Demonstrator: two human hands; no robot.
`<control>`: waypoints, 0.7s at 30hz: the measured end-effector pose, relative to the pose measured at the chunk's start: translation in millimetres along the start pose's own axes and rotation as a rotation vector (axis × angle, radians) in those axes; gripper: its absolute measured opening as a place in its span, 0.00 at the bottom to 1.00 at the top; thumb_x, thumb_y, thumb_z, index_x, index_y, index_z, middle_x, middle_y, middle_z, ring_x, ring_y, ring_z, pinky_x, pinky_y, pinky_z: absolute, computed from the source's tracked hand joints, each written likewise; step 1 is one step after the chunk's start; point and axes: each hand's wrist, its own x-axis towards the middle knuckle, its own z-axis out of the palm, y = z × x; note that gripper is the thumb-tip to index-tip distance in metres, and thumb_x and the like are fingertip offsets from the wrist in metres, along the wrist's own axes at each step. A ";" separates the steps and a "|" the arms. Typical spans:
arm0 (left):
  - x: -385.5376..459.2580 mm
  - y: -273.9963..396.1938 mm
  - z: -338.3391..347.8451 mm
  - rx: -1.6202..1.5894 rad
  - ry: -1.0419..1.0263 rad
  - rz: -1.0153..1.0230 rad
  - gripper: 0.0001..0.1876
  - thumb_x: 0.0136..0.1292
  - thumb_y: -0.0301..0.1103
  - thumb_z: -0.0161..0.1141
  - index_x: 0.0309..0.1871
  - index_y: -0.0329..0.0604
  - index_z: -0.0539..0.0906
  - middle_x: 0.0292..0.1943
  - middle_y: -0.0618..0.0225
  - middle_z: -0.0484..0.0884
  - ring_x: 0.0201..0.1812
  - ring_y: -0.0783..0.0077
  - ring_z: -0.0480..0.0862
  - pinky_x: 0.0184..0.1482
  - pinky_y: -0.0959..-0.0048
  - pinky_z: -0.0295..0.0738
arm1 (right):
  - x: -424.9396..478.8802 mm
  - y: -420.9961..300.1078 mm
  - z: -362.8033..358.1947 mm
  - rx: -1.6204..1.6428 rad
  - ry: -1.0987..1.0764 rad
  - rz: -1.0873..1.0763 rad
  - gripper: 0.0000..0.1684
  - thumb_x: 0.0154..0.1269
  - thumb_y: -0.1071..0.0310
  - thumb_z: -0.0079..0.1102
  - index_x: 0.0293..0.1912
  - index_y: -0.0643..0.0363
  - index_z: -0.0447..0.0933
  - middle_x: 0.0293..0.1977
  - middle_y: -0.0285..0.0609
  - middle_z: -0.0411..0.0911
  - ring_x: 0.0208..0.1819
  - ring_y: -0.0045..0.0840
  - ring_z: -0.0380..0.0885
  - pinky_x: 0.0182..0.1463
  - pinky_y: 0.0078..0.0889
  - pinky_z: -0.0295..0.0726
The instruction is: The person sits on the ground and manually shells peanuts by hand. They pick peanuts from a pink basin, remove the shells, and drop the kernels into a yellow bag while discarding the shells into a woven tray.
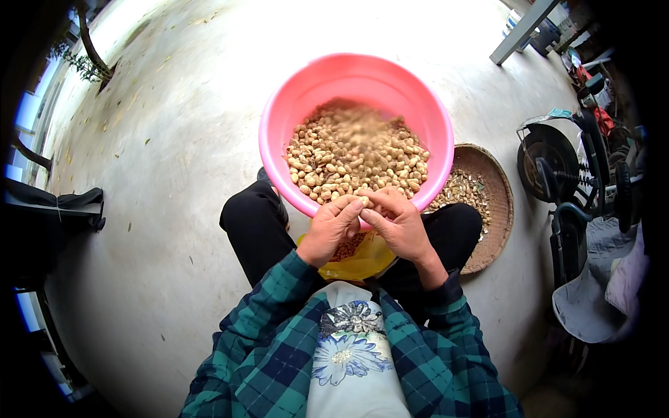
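Observation:
Over the near rim of a pink plastic basin [355, 68], my left hand [333, 228] pinches a peanut in its shell [364, 201] between thumb and forefinger. My right hand [400, 224] meets it from the other side, its fingertips on the same peanut. Many unshelled peanuts [324, 167] fill the lower part of the basin; the far part of the heap looks blurred. Below my hands, between my knees, a yellow container [366, 261] holds reddish shelled peanut kernels [347, 248]. My hands and the basin's rim hide part of it.
At the right, partly behind my knee, a round woven basket [502, 230] holds broken peanut shells [462, 193]. Farther right stands a two-wheeled vehicle [567, 172] with a grey cover [590, 308]. A slanted grey post [525, 31] and a tree trunk [91, 47] rise from the concrete floor [172, 157].

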 end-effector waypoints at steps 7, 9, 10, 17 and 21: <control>-1.1 0.2 -3.5 0.096 -0.035 -0.004 0.17 0.71 0.46 0.43 0.38 0.43 0.75 0.22 0.77 0.69 0.22 0.87 0.64 0.23 0.87 0.55 | 4.2 -4.3 0.8 0.007 -0.008 -0.042 0.15 0.56 0.74 0.63 0.45 0.61 0.79 0.30 0.35 0.68 0.28 0.15 0.67 0.32 0.16 0.67; -3.5 0.4 -0.5 0.117 -0.017 -0.011 0.17 0.71 0.46 0.41 0.37 0.43 0.74 0.21 0.76 0.68 0.22 0.86 0.64 0.23 0.86 0.55 | 4.1 -4.8 0.6 -0.026 0.000 -0.056 0.14 0.55 0.74 0.63 0.44 0.61 0.79 0.29 0.35 0.68 0.29 0.15 0.67 0.32 0.17 0.67; -3.4 0.5 -0.9 0.089 -0.026 -0.038 0.17 0.72 0.46 0.40 0.37 0.43 0.74 0.20 0.76 0.68 0.21 0.86 0.64 0.23 0.86 0.55 | 3.1 -3.2 1.3 -0.012 0.012 -0.041 0.14 0.56 0.73 0.63 0.44 0.61 0.79 0.29 0.35 0.67 0.29 0.16 0.67 0.32 0.17 0.67; -6.7 -9.9 -2.3 0.180 0.022 0.052 0.18 0.73 0.44 0.39 0.38 0.40 0.75 0.19 0.77 0.67 0.19 0.87 0.63 0.20 0.85 0.56 | -0.4 -4.6 11.9 -0.370 0.156 -0.343 0.08 0.55 0.75 0.60 0.38 0.64 0.77 0.26 0.42 0.66 0.28 0.31 0.66 0.33 0.28 0.67; -9.3 -15.0 0.4 0.263 -0.006 0.110 0.19 0.73 0.44 0.39 0.36 0.39 0.74 0.19 0.77 0.67 0.19 0.88 0.63 0.21 0.85 0.57 | -8.4 -3.0 16.9 -0.525 0.224 -0.453 0.05 0.53 0.77 0.58 0.33 0.65 0.75 0.24 0.41 0.63 0.26 0.31 0.65 0.31 0.31 0.66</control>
